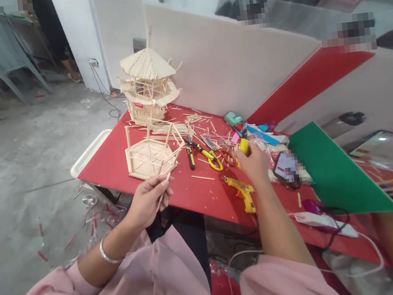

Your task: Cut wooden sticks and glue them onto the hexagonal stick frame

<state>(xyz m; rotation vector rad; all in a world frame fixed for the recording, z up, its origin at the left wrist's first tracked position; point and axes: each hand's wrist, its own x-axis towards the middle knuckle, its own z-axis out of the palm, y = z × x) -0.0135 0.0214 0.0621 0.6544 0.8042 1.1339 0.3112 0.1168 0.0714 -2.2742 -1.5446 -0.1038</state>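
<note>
My left hand (pixel 152 195) is closed on a thin wooden stick (pixel 168 176), held at the table's front edge. A hexagonal stick base (pixel 151 157) with upright posts lies just beyond it. Over the table's right part, my right hand (pixel 255 162) grips a yellow-handled tool (pixel 243 147) with a dark end; its kind I cannot make out. Below that hand lies a yellow glue gun (pixel 242 193). Black-and-yellow pliers (pixel 191 155) and yellow-handled scissors (pixel 214 160) rest between the base and my right hand.
A tiered stick pagoda (pixel 150 82) stands at the far corner of the red table (pixel 188 198). Loose sticks (pixel 169 129) lie before it. To the right are a phone (pixel 287 168), a green board (pixel 337 169) and a white power strip (pixel 325 222). A white partition (pixel 200 57) rises behind.
</note>
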